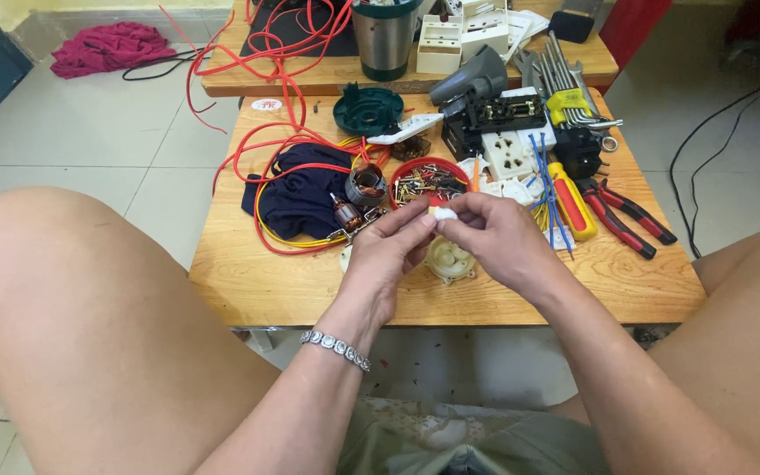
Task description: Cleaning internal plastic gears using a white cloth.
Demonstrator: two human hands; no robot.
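A low wooden table (248,281) is carrying the clutter beyond the hands (450,237). A dark cloth (296,198) ringed by red wire (261,158) is lying past the left hand, a red bowl (428,180) of small parts is sitting just ahead, and pliers (626,220) and a yellow-handled screwdriver (572,207) are lying beyond the right hand.

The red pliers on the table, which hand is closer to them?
Right. The right hand is just left of the red pliers, above the table. The left hand is farther left, beyond the right one.
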